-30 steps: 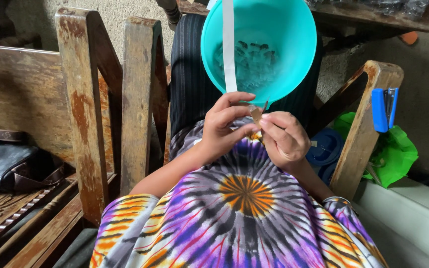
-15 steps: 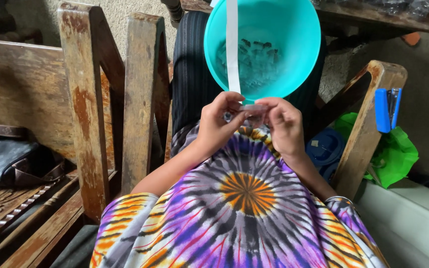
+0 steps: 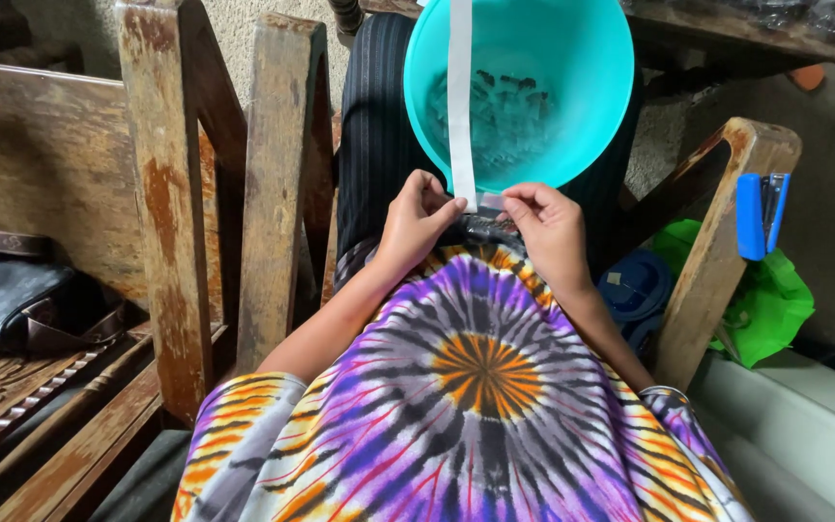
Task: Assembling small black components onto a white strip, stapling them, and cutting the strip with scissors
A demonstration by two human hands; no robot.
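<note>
Both hands meet just under the near rim of a turquoise plastic bowl (image 3: 533, 58) that sits on the person's lap. The left hand (image 3: 417, 217) has its grip pinched shut on the lower end of a long white strip (image 3: 460, 97), thumb and forefinger closed on it right where the strip ends. From that grip the strip runs straight up and away, crossing over the bowl's left half and out of the top of the view. The right hand (image 3: 548, 227) sits just beside the left, its fingertips closed on a small clear packet (image 3: 488, 203) that lies between the two grips and touches the strip's end; what the packet contains is too small to tell. Beyond both grips, inside the bowl, lies a heap of small clear packets with dark bits (image 3: 504, 111). Left of the left grip stand the worn wooden chair arms (image 3: 171, 213), and further left a dark bag (image 3: 12, 300) rests on a wooden seat. Right of the right grip, a blue stapler (image 3: 758, 215) perches on another wooden armrest (image 3: 717, 242), with a green bag (image 3: 770, 304) below it.
</note>
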